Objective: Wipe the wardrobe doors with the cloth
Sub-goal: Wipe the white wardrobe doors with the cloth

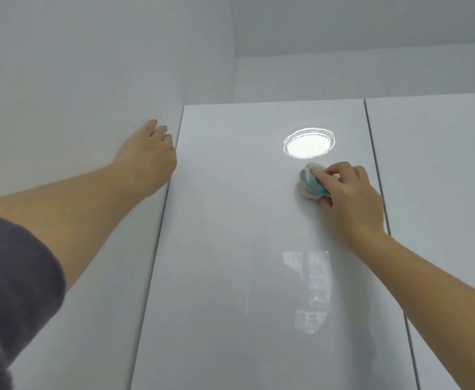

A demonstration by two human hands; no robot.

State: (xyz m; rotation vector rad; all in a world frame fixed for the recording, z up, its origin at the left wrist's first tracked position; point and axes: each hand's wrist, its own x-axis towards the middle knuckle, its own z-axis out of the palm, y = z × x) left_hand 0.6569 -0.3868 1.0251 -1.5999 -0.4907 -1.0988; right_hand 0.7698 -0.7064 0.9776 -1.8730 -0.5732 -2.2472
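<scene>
High on the glossy wardrobe door (230, 220), just below a round lamp reflection (309, 143), the person's right hand (351, 198) is clutching a bunched white-and-teal cloth (312, 184) and pressing it against the panel. Soft and light, the cloth is likely crumpling easily. Keeping it wadded under the fingers is probably giving the firmest rub on so slick a surface. The left hand (149, 153) is sitting at the door's left edge — whether its fingers are hooking round it cannot be told.
</scene>
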